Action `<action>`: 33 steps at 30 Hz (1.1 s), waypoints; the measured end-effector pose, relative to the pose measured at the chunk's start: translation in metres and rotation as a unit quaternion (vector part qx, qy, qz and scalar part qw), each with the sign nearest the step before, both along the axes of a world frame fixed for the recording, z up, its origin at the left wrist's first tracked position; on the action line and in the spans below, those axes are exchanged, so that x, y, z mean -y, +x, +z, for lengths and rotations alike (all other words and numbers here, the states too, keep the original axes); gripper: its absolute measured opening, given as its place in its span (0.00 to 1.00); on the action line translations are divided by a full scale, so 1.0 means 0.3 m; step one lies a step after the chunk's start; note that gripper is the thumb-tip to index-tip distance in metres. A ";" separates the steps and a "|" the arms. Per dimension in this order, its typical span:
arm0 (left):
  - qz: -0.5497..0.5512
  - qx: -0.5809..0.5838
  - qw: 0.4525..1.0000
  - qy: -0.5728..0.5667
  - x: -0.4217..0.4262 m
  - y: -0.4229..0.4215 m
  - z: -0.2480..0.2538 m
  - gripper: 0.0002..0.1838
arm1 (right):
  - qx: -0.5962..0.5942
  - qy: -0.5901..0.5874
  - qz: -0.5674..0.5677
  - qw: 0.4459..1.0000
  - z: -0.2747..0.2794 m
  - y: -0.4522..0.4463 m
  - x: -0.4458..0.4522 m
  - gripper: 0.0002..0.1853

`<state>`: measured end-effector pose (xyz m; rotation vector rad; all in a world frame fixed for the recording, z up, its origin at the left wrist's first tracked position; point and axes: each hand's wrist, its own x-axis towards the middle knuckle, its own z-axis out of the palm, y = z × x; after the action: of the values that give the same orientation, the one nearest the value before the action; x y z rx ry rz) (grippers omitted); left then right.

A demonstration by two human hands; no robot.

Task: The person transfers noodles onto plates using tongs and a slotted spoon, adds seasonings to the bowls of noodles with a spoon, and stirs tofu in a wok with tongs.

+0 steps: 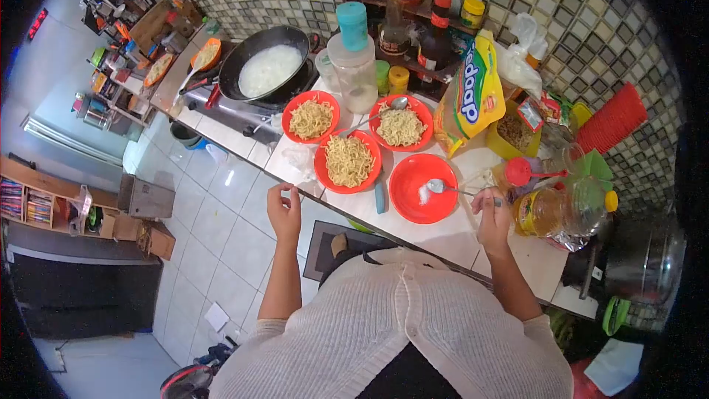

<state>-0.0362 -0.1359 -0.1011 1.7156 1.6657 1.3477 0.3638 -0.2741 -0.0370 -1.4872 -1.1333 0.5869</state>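
Note:
My right hand (493, 216) is closed around the handle of a metal spoon (437, 186). The spoon's bowl is over a red plate (413, 207), at a small heap of white powder (424, 193). My left hand (283, 209) hovers by the counter's front edge, its fingers curled together and nothing visible in them. Nearest to it is a red plate of noodles (348, 162). Behind stand a second noodle plate (310, 120) and a third (401, 125), with a spoon resting on the third.
A black wok (244, 77) with white liquid sits on the stove at left. A yellow oil pouch (470, 100), a clear jar with a teal lid (353, 70), sauce bottles (436, 41) and an oil bottle (543, 212) crowd the back and right. A teal-handled tool (380, 196) lies near the edge.

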 end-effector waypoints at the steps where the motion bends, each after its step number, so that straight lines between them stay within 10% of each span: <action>1: 0.007 -0.004 1.000 0.006 -0.003 0.003 -0.001 0.06 | 0.000 -0.003 0.003 1.000 -0.009 0.002 0.003 0.18; 7: 0.010 0.043 0.999 0.011 -0.030 0.108 0.100 0.05 | -0.116 -0.026 0.015 0.993 -0.059 -0.023 -0.011 0.18; 12: -0.042 0.079 0.996 -0.005 -0.038 0.208 0.179 0.04 | 0.129 0.017 0.061 0.990 -0.036 0.016 -0.009 0.17; 33: -0.227 0.098 0.969 -0.027 0.026 0.329 0.299 0.06 | 0.047 0.004 0.051 0.998 -0.058 0.003 -0.027 0.10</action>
<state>0.0624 -0.1438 -0.0115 1.7312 1.1023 1.1917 0.3648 -0.2660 -0.0544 -1.4691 -1.2897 0.5875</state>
